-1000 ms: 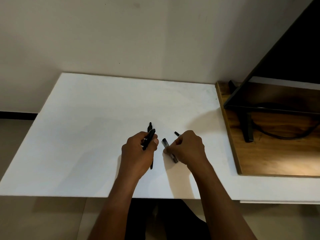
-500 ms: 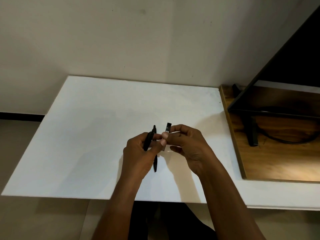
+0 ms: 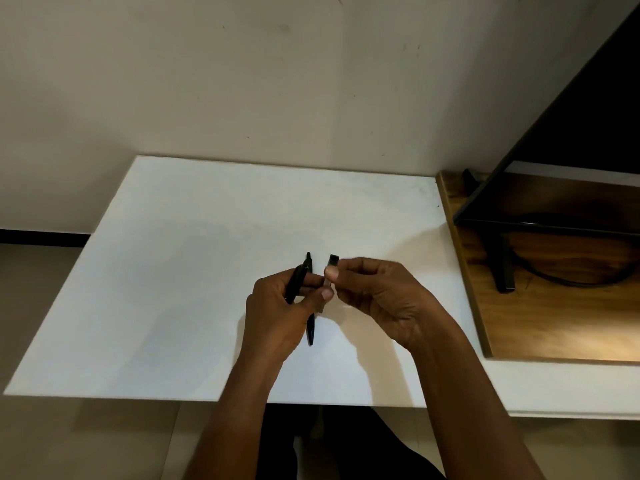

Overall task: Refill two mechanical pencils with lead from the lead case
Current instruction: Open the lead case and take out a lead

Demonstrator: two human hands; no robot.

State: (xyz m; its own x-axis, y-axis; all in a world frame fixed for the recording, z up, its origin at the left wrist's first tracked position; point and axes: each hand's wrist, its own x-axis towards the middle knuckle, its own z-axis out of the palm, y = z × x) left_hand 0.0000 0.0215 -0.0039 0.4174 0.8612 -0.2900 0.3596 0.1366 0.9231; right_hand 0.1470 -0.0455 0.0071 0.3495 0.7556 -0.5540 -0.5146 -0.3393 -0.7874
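Observation:
My left hand [image 3: 277, 310] grips a black mechanical pencil [image 3: 296, 284] in its fingers, tip end pointing up and away. A second black pencil [image 3: 310, 329] lies on the white table [image 3: 173, 271] under and between my hands, partly hidden by my left thumb. My right hand [image 3: 377, 299] pinches the small clear lead case [image 3: 331, 265] with its dark cap end upward. My left thumb and forefinger also touch the lower part of the case. Both hands hover just above the table, close together.
A wooden stand [image 3: 554, 323] sits to the right, carrying a dark monitor [image 3: 571, 133] with its foot and a black cable [image 3: 571, 278]. The wall rises behind the table. The table's front edge runs just below my wrists.
My right hand picked the lead case up off the table and brought it to my left hand. Both hands now hold it upright between them. The left hand keeps its pencil.

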